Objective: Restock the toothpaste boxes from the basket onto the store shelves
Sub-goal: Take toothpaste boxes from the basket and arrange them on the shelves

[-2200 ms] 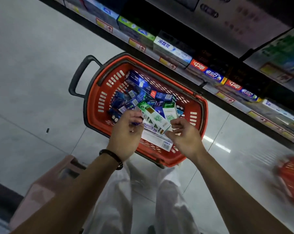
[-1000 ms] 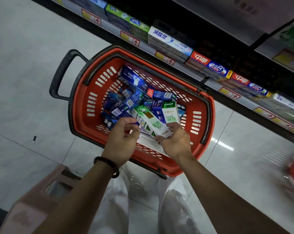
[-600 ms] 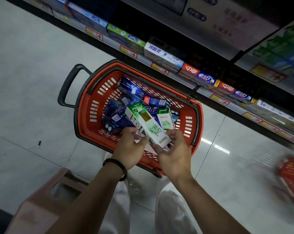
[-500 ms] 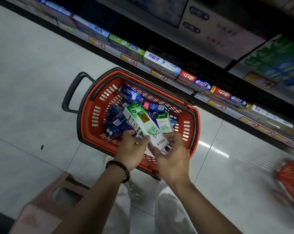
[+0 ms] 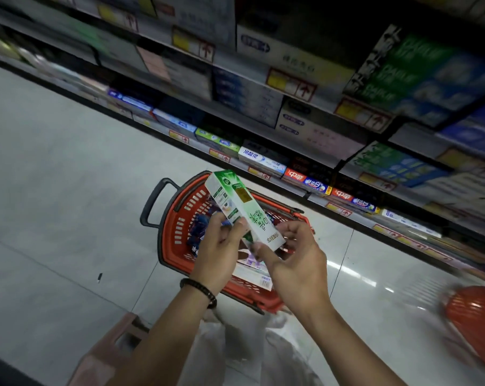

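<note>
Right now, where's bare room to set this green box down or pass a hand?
Bare floor left of the red basket, and between it and the second red basket at right. Crowded: inside the basket, toothpaste boxes are piled; the bottom shelf front is lined full.

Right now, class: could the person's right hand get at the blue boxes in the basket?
Probably not directly. The left hand and the green and white box it grips lie between the right hand and the blue boxes in the red basket.
</note>
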Action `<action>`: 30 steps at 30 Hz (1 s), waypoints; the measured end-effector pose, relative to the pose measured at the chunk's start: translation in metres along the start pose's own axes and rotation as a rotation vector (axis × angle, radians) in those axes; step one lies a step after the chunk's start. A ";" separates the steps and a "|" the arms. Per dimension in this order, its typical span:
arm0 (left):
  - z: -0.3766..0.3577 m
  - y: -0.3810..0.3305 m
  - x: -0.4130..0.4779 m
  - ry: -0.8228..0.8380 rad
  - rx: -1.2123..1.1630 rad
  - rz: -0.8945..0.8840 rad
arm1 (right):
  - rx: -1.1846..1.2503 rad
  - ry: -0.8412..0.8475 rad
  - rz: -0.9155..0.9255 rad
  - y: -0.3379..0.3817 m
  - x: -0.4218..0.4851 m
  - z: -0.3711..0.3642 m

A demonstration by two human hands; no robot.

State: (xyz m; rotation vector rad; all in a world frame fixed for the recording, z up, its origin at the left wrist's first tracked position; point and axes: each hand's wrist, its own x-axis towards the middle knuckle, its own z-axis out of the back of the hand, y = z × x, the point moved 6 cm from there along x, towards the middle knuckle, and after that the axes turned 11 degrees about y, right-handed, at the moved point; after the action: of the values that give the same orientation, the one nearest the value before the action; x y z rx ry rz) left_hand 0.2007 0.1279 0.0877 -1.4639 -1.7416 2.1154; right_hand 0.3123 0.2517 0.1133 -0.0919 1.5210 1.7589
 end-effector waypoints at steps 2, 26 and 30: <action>0.000 -0.025 -0.015 0.020 0.004 -0.016 | 0.006 -0.005 0.025 0.023 -0.010 0.013; -0.047 -0.322 -0.156 0.127 -0.284 -0.406 | 0.297 -0.126 0.276 0.265 -0.167 0.167; -0.068 -0.352 -0.180 0.146 -0.337 -0.451 | 0.355 -0.142 0.355 0.292 -0.182 0.197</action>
State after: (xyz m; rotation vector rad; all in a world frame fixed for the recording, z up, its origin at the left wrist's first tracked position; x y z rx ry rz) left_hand 0.1678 0.2101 0.4791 -1.0998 -2.1893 1.5150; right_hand 0.3475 0.3387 0.4984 0.4979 1.7970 1.6836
